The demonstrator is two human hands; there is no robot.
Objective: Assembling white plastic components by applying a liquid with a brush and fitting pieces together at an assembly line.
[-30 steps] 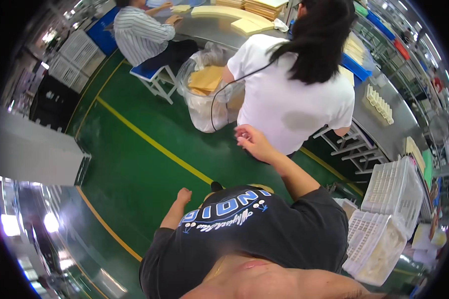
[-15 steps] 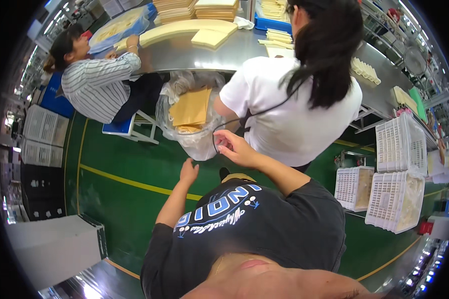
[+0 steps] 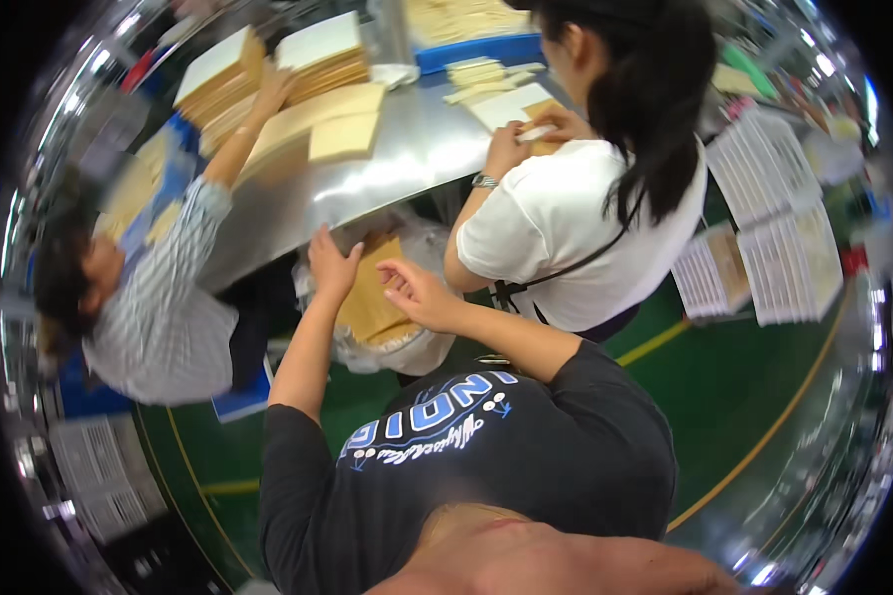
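My left hand (image 3: 333,263) is open, thumb spread from the fingers, at the table's near edge above a clear plastic bag (image 3: 425,354). My right hand (image 3: 417,295) hovers over the bag's right side. Its fingers are loosely bent and apart, with nothing seen in them. Flat brown sheets (image 3: 367,300) fill the bag between and below both hands; I cannot tell whether either hand touches them. Ahead is the steel table (image 3: 422,149), with a pale stack of sheets (image 3: 344,137) near its edge.
On the left, a person in a striped shirt (image 3: 164,297) reaches to tall stacks (image 3: 322,50). Close on my right, a person in a white shirt (image 3: 556,228) handles a small pale piece. White crates (image 3: 764,169) stand farther right. A blue tray (image 3: 476,52) sits at the back.
My body and both hands have come forward to the bag and table. The person at left now stretches an arm to the stacks. The hands of the person at right have come into view.
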